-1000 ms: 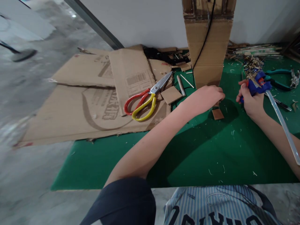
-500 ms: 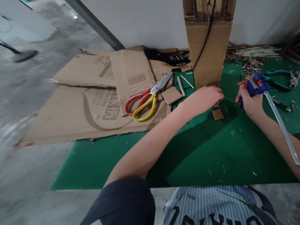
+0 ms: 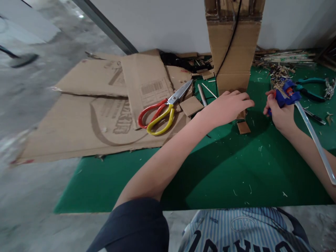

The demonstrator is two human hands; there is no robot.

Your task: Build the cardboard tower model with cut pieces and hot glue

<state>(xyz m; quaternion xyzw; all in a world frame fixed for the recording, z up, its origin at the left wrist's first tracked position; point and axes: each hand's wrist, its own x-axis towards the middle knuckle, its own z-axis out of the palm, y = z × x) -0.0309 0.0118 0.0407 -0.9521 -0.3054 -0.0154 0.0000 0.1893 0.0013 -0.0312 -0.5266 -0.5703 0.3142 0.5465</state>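
Note:
My right hand (image 3: 280,112) grips a blue glue gun (image 3: 287,92) with a long clear glue stick (image 3: 315,140) running back toward my arm. My left hand (image 3: 229,105) lies palm down on the green mat (image 3: 223,168) at the foot of a tall upright cardboard piece (image 3: 233,45), fingers stretched toward the glue gun. It covers a small bit of cardboard; whether it grips it is hidden. A small cardboard square (image 3: 243,127) lies just below that hand.
Red and yellow scissors (image 3: 162,108) rest on flattened cardboard sheets (image 3: 105,105) at the left. A cardboard square (image 3: 191,105) and thin sticks (image 3: 202,95) lie beside them. Teal pliers (image 3: 312,87) and stick scraps (image 3: 283,57) sit at the far right. A black cord (image 3: 231,38) hangs down the upright cardboard.
My left hand has slid slightly up and right and its fingers have spread out flatter. My right hand with the glue gun has barely shifted.

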